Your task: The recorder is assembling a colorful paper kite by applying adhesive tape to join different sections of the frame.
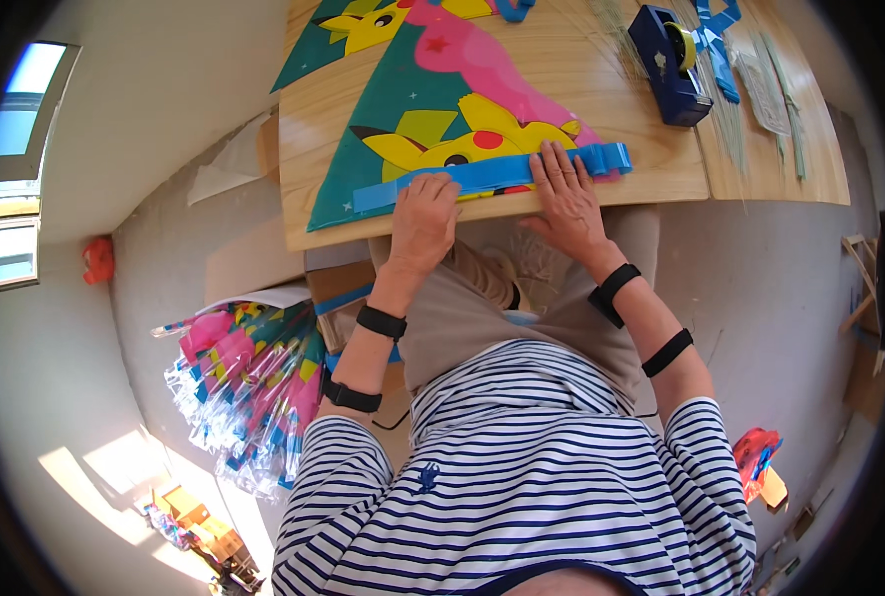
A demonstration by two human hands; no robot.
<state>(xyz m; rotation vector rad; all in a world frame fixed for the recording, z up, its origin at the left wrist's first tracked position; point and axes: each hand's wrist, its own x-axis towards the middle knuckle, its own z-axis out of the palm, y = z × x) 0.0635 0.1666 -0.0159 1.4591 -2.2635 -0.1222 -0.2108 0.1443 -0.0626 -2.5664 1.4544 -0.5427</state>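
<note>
Your left hand (424, 221) and right hand (564, 194) lie spread flat on the blue strip (492, 174), pressing it onto the kite (402, 119) at the table (661, 164) edge, likely to bond it.

kite (432, 119) – teal, yellow, pink | strip (492, 174) – blue | shirt (522, 477) – navy-white stripes

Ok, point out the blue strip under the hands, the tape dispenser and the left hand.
blue strip (492, 175): head view, middle of the strip between the hands.
tape dispenser (664, 74): head view, its dark blue body.
left hand (424, 221): head view, back of the hand.
</note>
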